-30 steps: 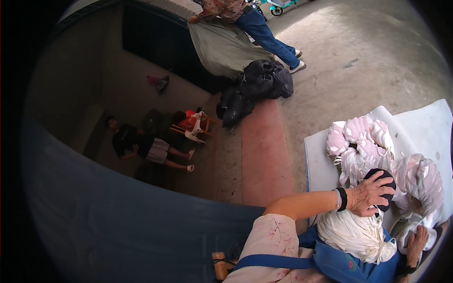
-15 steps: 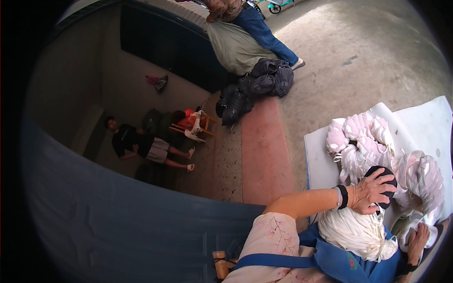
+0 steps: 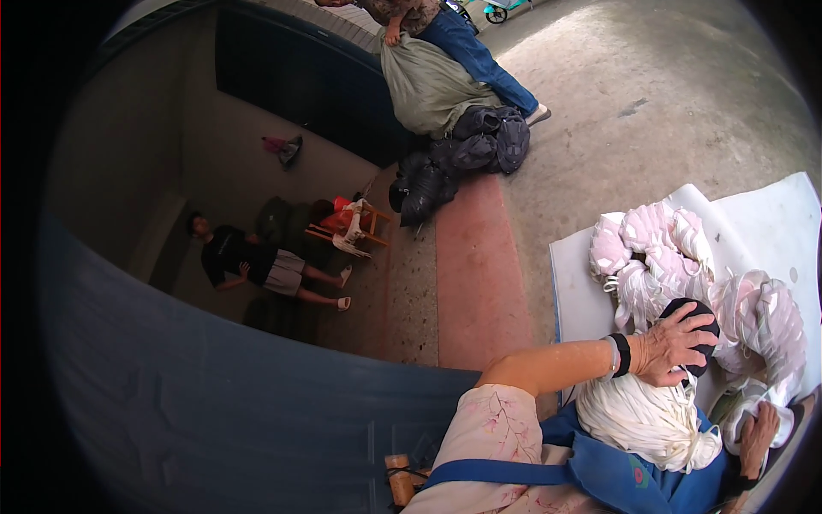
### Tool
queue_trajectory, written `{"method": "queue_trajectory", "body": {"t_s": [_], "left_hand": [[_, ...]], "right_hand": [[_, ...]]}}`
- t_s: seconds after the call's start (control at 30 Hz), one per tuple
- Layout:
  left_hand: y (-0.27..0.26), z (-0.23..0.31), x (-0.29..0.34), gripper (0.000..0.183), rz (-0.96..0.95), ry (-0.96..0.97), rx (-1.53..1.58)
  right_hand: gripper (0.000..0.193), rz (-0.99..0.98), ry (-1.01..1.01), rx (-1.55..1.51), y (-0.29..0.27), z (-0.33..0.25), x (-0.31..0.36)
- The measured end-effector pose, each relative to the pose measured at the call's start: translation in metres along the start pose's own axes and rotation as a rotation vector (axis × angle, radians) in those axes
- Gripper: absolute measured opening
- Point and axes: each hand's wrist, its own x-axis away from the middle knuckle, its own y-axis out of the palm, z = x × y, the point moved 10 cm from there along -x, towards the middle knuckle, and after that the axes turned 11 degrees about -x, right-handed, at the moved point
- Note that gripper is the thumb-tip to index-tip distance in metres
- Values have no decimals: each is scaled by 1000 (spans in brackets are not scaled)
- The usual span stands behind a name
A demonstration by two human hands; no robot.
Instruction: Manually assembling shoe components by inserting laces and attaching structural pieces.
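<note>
1. Currently the left hand (image 3: 670, 349) spreads its fingers over a black round thing (image 3: 700, 367); whether clamped, I cannot tell.
2. White cords (image 3: 634, 421) lie just below that grip, slanting lengthwise toward the right hand (image 3: 759, 433); left is nearer.
3. Right's fingers bend over a white bundle (image 3: 738, 422), hold unclear.

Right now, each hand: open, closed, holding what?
Left hand: fingers spread over a black rounded thing; whether it is held cannot be told.
Right hand: on a white bundle; open or closed cannot be told.
</note>
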Motion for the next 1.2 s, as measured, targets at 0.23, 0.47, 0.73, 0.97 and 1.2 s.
{"method": "queue_trajectory", "body": {"t_s": [0.23,0.47,0.73,0.97,1.2], "left_hand": [[0,1,-3,38,-21,1,-9],[-6,2,-5,38,-41,4,16],[-3,2,-4,41,-84,-22,37],[-4,2,-4,43,-84,-13,38],[-5,3,-5,42,-82,-8,25]], "right_hand": [[38,31,-4,1,-3,-1,1],[38,90,-27,-31,-11,-17,-1],[37,113,3,-60,-14,-21,-1],[37,91,30,-67,-10,-16,-1],[35,121,13,-61,-10,-16,0]]}}
